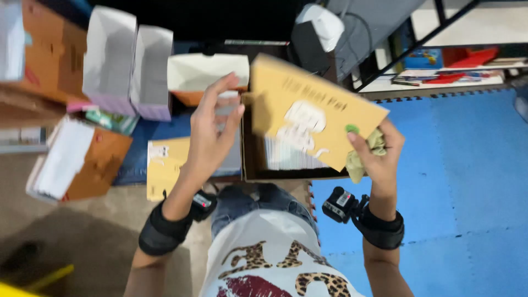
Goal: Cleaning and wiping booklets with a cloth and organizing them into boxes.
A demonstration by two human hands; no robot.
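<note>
Up at the centre of my view, just right of twelve o'clock from my lap, I've got a yellow picture book (308, 107) raised and tilted, its cover facing me with a pale animal drawing on it. My right hand (379, 157) grips it at its lower right corner, around four o'clock on the cover, thumb pressed on the front, and the same hand has a crumpled yellowish cloth (366, 157) bunched against the palm. My left hand (212, 135) is up at nine o'clock from the book, palm toward me, fingers spread and loose, holding nothing; its fingertips are close to the book's left edge but I can't tell if they touch. Both wrists wear black bands, each with a small camera unit attached.

Directly under the book sits an open cardboard box (250, 165) with white page edges showing inside. At eight o'clock from that, a second yellow book (165, 168) lies flat on the floor. Farther out toward ten and eleven o'clock, open white-lined cardboard boxes (132, 66) stand in a row, with another brown box (82, 159) tipped over at nine o'clock. Blue foam floor mats (456, 176) spread out at three o'clock, and a shelf (440, 60) with books sits up at one o'clock.
</note>
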